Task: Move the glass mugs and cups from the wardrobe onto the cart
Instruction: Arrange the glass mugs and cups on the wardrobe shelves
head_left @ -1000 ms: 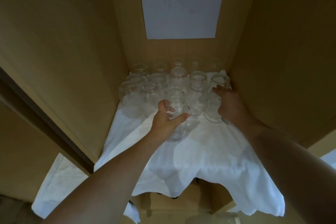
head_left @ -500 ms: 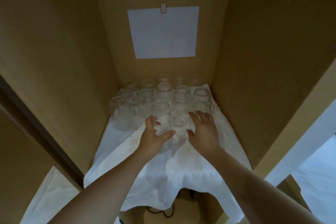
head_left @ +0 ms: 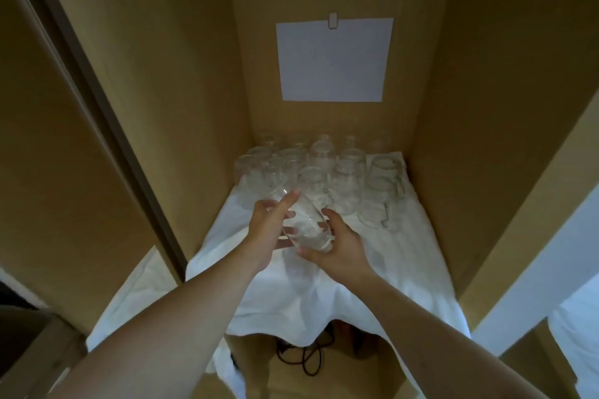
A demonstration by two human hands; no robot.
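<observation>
1. The left hand [head_left: 270, 230] is wrapped round a clear glass cup [head_left: 299, 223], thumb over its upper side and fingers showing through the glass from beneath.
2. The right hand [head_left: 340, 244] cups the same glass from the right and below, thumb against its side and palm under its lower end. Both hands are therefore clamped on this one cup, close together with only the glass between them.
3. The cup is lifted off the white cloth [head_left: 324, 295] and tilted: its long axis runs from upper left, away from the person, down to lower right, towards them. Which end is the mouth is hard to tell through the clear glass.
4. Beyond the hands, the remaining glass mugs and cups [head_left: 324, 172] stand packed together at the back of the wardrobe shelf, near the fingertips but apart from them.
5. A white sheet of paper [head_left: 334, 60] hangs on the wardrobe's back panel [head_left: 334, 126].
6. The cart is not in view. My judgement: the cup must be drawn back out of the wardrobe [head_left: 162, 91], towards the person, and either hand could carry it alone.
</observation>
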